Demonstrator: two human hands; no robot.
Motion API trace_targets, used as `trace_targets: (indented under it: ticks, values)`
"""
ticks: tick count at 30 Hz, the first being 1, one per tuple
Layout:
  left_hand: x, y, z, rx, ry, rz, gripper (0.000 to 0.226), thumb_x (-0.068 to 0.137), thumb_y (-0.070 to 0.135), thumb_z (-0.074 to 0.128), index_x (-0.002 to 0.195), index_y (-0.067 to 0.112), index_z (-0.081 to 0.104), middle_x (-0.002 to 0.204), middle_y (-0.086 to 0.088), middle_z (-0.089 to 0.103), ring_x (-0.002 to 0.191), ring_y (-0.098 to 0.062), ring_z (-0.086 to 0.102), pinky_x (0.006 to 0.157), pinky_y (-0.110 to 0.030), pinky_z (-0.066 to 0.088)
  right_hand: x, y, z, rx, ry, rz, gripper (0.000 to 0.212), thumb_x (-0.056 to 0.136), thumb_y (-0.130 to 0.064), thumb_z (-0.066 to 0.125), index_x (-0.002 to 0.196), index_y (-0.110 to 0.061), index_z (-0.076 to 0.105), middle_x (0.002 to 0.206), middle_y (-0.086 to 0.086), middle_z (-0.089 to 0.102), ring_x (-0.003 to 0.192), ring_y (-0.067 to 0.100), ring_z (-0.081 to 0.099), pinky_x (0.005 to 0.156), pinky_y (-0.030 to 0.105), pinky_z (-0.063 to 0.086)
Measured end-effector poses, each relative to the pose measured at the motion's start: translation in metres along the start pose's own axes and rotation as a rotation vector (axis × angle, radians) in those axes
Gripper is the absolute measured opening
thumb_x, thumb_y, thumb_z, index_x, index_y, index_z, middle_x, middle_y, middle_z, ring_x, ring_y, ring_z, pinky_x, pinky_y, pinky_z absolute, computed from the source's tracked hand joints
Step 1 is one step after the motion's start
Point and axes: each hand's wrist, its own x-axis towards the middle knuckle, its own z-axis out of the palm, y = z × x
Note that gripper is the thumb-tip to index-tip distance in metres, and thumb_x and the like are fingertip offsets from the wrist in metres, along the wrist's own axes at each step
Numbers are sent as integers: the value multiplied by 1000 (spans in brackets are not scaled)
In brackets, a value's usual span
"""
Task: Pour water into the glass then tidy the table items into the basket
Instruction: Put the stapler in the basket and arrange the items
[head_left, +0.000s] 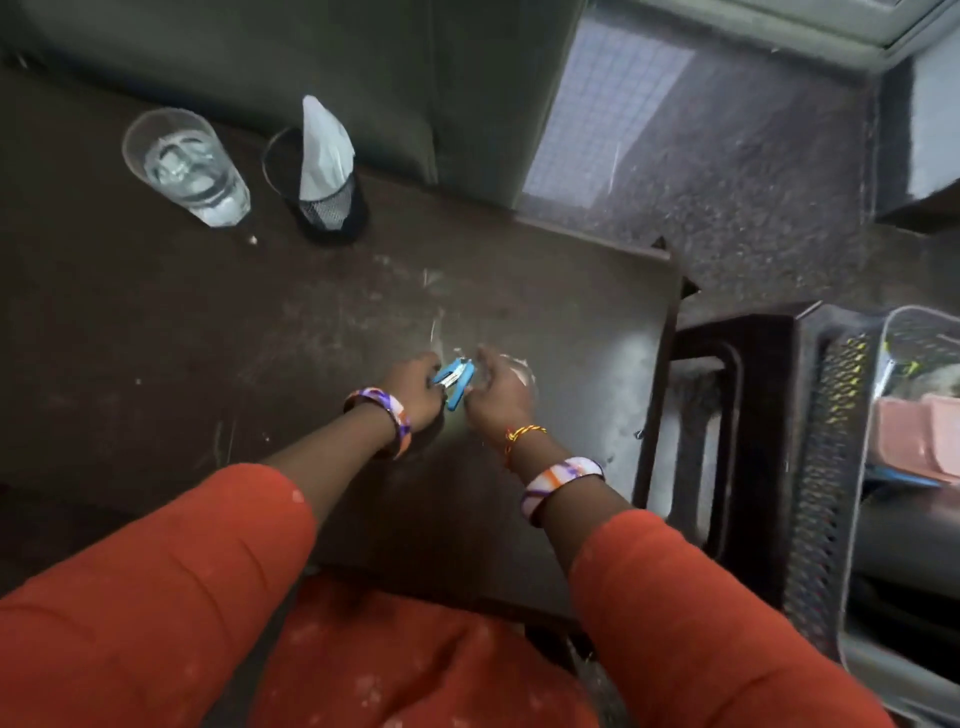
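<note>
A small blue stapler (456, 383) is held above the middle of the dark table (208, 338). My left hand (415, 396) grips its left side. My right hand (496, 392) is at its right side with fingers curled, touching it; blur hides how firmly. A clear glass (182, 166) holding water stands at the table's far left. Beside it stands a black mesh cup (330, 205) with a white folded tissue (323, 148) sticking out. A grey mesh basket (857, 467) sits to the right of the table, lower down, with a pink item (919, 441) inside.
A dark stool or frame (727, 415) stands between the table's right edge and the basket. A grey wall or cabinet runs behind the table. Speckled floor shows at the upper right.
</note>
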Motion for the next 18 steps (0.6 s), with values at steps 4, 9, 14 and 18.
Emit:
trace_targets:
  ticks: [4,9,14,18]
  values:
    - [3,-7,17,-278,-25,-117,16,85,7,51,93,8,65,78,-12,57,81,-23,54,71,-32,42,3,6,15,370,-52,199,48,89,-4,45,135,-16,42,99,9,56,72,17,55,58,28,46]
    - [-26,43,3,-418,52,-2,11,84,10,58,93,16,59,78,-5,58,75,-20,54,60,-27,42,-31,-18,-41,705,-51,222,35,87,5,48,119,-8,48,84,10,56,50,12,56,39,21,48]
    - [-63,159,-13,-263,127,399,33,75,13,70,106,5,63,95,-7,63,78,-21,56,73,-24,41,-79,-41,-165,832,87,-5,22,88,6,50,96,-14,44,70,9,55,32,1,54,42,18,50]
    - [-97,259,-5,-104,95,641,46,69,13,75,112,10,62,98,-5,62,79,-14,55,74,-19,43,-127,-35,-274,853,190,-149,20,89,5,49,98,-11,42,81,16,55,37,5,60,45,23,54]
